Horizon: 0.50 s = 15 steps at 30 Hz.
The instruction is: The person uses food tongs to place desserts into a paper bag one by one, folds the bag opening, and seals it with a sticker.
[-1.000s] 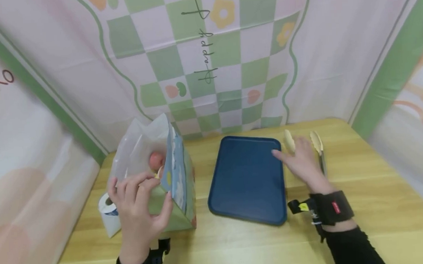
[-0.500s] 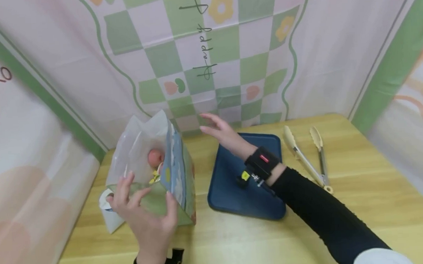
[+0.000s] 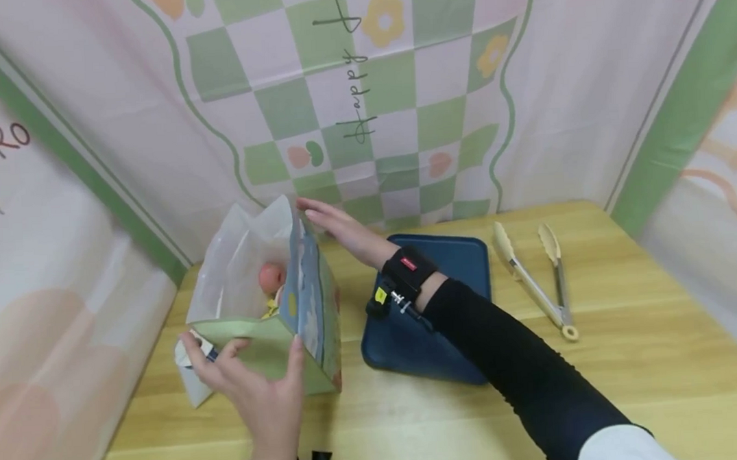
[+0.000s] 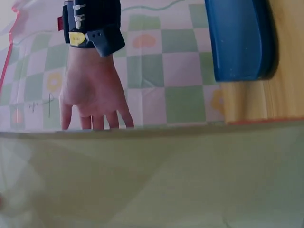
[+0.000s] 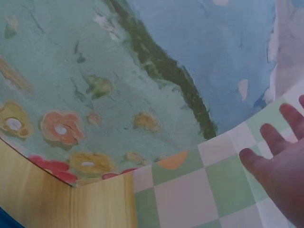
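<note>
A paper bag (image 3: 281, 354) with a light green near side and a painted right side stands upright at the left of the table, its top open. Inside its pale lining lie a round pinkish-red fruit (image 3: 272, 278) and a small yellow thing (image 3: 272, 307). My left hand (image 3: 265, 402) is at the near side with thumb and fingers spread; contact is unclear. Toward the far right top corner reaches my right hand (image 3: 350, 237), its fingers straight. In the right wrist view that hand (image 5: 282, 166) is beside the flowered bag side (image 5: 114, 95), apparently apart from it.
A dark blue tray (image 3: 411, 355) lies right of the bag, partly under my right forearm. Farther right, tongs (image 3: 534, 291) lie spread on the wooden table (image 3: 632, 328). A white paper roll (image 3: 192, 382) stands left of the bag. A checked cloth (image 3: 393, 85) hangs behind.
My right hand has left the tongs, crossed leftward over the tray and come to the bag's far right corner. My left hand has drawn back and down from the bag's near rim.
</note>
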### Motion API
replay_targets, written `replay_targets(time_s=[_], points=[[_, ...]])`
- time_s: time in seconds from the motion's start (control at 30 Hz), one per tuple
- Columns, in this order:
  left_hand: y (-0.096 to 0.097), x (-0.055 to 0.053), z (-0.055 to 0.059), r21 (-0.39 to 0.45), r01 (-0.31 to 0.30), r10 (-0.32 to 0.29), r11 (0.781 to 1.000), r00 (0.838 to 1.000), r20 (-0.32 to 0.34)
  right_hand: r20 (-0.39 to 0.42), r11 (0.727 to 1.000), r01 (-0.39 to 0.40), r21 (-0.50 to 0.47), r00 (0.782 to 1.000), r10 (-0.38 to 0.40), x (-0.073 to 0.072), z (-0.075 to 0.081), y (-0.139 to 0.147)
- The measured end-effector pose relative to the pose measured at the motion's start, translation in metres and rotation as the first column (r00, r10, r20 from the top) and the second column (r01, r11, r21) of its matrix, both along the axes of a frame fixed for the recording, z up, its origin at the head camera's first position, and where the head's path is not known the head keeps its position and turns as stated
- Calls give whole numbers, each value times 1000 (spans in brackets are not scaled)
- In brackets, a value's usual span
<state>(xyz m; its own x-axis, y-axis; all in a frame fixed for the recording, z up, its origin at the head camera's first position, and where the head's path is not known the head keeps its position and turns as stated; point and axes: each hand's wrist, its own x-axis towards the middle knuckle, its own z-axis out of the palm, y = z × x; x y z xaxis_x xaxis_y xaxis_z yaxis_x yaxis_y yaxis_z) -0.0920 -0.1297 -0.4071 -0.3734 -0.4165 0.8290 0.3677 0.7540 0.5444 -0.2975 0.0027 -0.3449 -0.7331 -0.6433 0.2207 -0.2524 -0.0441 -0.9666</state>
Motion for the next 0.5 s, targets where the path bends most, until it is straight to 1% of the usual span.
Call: replay_targets(time_s=[0.13, 0.27, 0.37, 0.5], points=[[0, 0, -1, -4, 13, -13, 1000, 998, 69, 11, 999, 30, -14, 999, -30, 0, 1, -5], [2, 0, 2, -3, 30, -30, 1000, 997, 68, 27, 991, 123, -58, 992, -122, 0, 1, -7], [0, 0, 5, 28, 55, -57, 998, 996, 75, -10, 976, 204, -75, 979, -205, 1, -3, -2], [-4, 0, 11, 114, 103, -118, 988, 984, 131, -101, 957, 285, -47, 952, -288, 4, -6, 15]])
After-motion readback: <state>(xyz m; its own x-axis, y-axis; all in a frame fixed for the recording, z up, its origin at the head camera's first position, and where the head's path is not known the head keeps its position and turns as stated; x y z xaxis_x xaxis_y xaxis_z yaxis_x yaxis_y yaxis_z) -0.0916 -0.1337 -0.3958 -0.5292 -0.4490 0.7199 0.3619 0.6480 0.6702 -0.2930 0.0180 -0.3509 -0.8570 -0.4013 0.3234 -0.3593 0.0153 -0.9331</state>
